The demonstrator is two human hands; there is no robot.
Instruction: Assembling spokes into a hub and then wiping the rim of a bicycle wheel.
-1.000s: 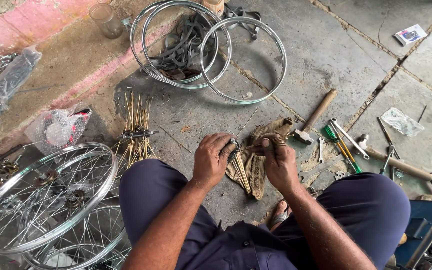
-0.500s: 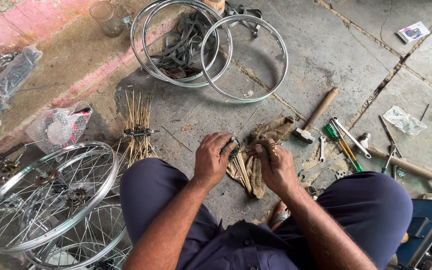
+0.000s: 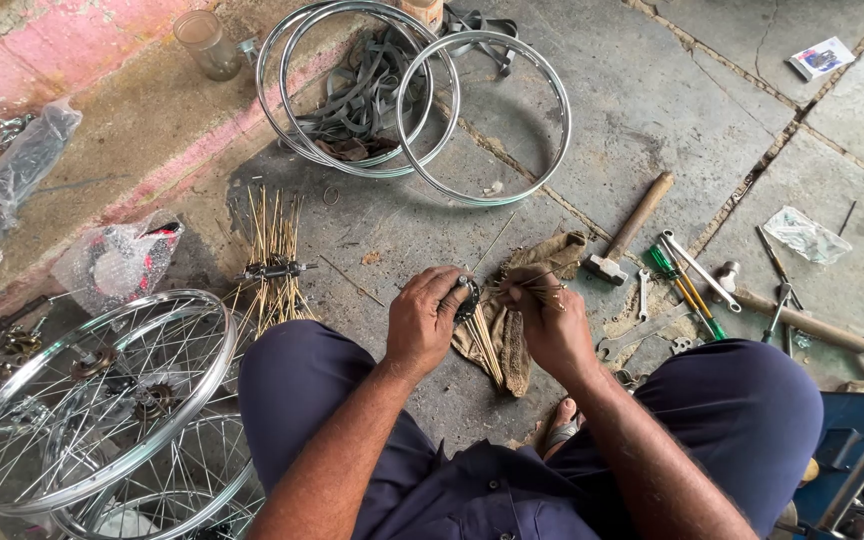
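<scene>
My left hand [image 3: 424, 318] grips a small dark wheel hub [image 3: 468, 297] just above the floor between my knees. My right hand [image 3: 549, 322] pinches a thin brass-coloured spoke [image 3: 527, 287] whose end points at the hub. More loose spokes [image 3: 487, 347] lie under my hands on a dirty brown rag [image 3: 527, 262]. A second hub with a fan of spokes through it [image 3: 274, 268] rests on the stone floor to the left.
Two spoked wheels [image 3: 92, 400] lie stacked at lower left. Bare rims [image 3: 482, 120] and rubber strips sit at the top. A hammer [image 3: 624, 232], a green-handled screwdriver [image 3: 686, 292], wrenches [image 3: 642, 330] and another hammer [image 3: 792, 318] lie at right. Plastic bags [image 3: 117, 262] lie at left.
My hands have stayed together over the rag. The right hand's fingers have shifted a little on the spoke beside the hub.
</scene>
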